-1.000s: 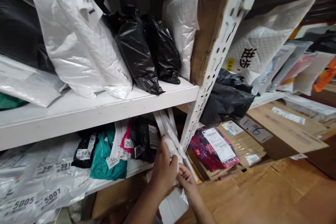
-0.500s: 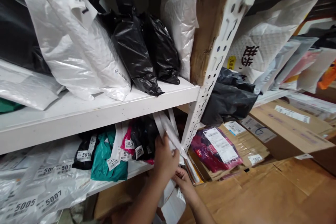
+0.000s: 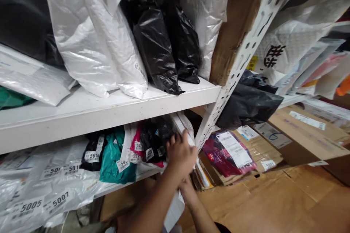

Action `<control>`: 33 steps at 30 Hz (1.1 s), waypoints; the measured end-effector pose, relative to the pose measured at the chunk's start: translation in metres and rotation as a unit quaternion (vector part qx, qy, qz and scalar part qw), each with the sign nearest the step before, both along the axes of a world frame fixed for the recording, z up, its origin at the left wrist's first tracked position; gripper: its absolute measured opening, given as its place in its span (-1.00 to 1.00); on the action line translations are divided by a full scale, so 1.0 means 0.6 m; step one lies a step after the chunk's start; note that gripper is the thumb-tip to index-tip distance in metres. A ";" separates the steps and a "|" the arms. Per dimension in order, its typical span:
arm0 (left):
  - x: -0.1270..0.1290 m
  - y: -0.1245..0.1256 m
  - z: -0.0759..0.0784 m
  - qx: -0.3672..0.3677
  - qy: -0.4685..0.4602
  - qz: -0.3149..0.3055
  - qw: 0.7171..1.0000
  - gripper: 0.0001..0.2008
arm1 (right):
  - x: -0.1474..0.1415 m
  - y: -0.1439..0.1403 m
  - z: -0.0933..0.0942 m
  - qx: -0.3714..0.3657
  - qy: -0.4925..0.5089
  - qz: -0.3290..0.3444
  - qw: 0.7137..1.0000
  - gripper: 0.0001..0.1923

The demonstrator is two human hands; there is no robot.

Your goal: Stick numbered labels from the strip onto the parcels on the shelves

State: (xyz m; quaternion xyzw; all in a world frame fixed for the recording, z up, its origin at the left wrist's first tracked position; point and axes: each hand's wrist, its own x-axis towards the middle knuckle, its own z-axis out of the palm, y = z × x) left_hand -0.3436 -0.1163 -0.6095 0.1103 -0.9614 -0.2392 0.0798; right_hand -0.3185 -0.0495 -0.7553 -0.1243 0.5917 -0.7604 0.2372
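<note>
Flat white parcels (image 3: 183, 125) stand upright against left hand (image 3: 182, 153)

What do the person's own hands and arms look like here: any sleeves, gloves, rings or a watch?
Both forearms are bare, with no sleeves showing. The left hand wears no glove or ring. The right hand is mostly hidden behind it; its wrist shows no watch.

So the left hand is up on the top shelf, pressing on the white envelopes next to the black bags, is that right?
Not quite. In the head view the left hand is at the lower shelf, not the top one, pressing on the white envelopes beside the black bags with numbered tags.
</note>
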 end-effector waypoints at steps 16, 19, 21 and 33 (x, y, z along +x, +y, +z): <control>-0.010 -0.204 -0.011 -0.111 -0.105 -0.258 0.954 -0.43 | -0.009 -0.057 0.072 -0.199 -0.106 -0.044 0.973 -0.48; -0.006 -0.210 -0.036 -0.109 -0.100 -0.250 0.957 -0.53 | -0.014 -0.055 0.077 -0.216 -0.106 -0.051 0.969 -0.47; -0.006 -0.211 -0.049 -0.105 -0.101 -0.247 0.958 -0.74 | -0.017 -0.054 0.075 -0.221 -0.111 -0.062 0.967 -0.52; -0.005 -0.214 -0.036 0.024 -0.108 -0.278 0.954 -0.73 | -0.029 -0.069 0.029 -0.088 -0.083 -0.123 0.985 -0.53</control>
